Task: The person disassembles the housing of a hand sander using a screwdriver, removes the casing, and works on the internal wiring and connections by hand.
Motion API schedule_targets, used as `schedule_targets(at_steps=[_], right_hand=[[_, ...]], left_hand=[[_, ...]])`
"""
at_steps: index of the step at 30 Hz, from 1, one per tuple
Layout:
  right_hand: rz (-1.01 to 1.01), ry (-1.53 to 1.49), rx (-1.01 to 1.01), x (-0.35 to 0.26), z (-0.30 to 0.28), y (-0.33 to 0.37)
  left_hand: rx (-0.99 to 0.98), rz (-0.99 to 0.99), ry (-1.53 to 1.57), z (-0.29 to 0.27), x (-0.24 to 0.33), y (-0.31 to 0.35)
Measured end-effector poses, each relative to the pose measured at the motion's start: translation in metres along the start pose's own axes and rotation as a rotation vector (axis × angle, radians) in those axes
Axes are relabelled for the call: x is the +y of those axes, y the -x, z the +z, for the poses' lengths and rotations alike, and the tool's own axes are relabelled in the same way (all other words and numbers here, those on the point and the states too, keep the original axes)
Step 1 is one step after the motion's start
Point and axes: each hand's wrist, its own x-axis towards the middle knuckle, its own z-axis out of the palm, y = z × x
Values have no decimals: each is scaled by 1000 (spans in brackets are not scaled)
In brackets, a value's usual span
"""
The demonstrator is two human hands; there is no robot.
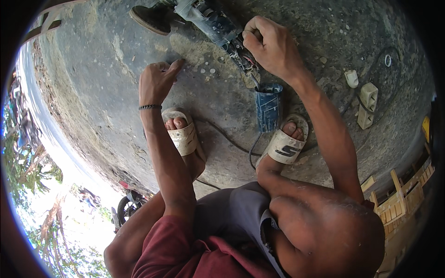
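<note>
A blue-and-grey angle grinder (pixel 211 25) lies on the floor at the top middle, its rear end bare, with wires and inner parts (pixel 241 58) showing. My right hand (pixel 271 46) is at its right side, thumb and forefinger closed together beside the exposed end; whatever they hold is hidden. My left hand (pixel 159 81) hangs over bare floor to the left, apart from the grinder. One digit points right, the others bend under, and I see nothing in it. Below the grinder, a blue cylindrical housing cover (pixel 269 109) stands around the cable.
A black cable (pixel 222 132) runs between my sandalled feet. At right lie a beige socket strip (pixel 367 105), a white plug-like piece (pixel 351 78) and a pale ring (pixel 388 60). Wooden frames (pixel 401 199) stand at lower right, and a motorcycle wheel (pixel 125 209) shows at lower left.
</note>
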Motion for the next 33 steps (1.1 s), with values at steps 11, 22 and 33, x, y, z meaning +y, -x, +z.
schedule_targets(at_steps=[11, 22, 33], right_hand=[[-272, 97, 83, 9, -4, 5], [-594, 766, 21, -3, -15, 21], [-712, 1037, 6, -15, -32, 17]], left_hand=[[19, 35, -27, 2, 2, 2], [87, 128, -51, 12, 17, 15], [-60, 279, 650, 35, 79, 16]])
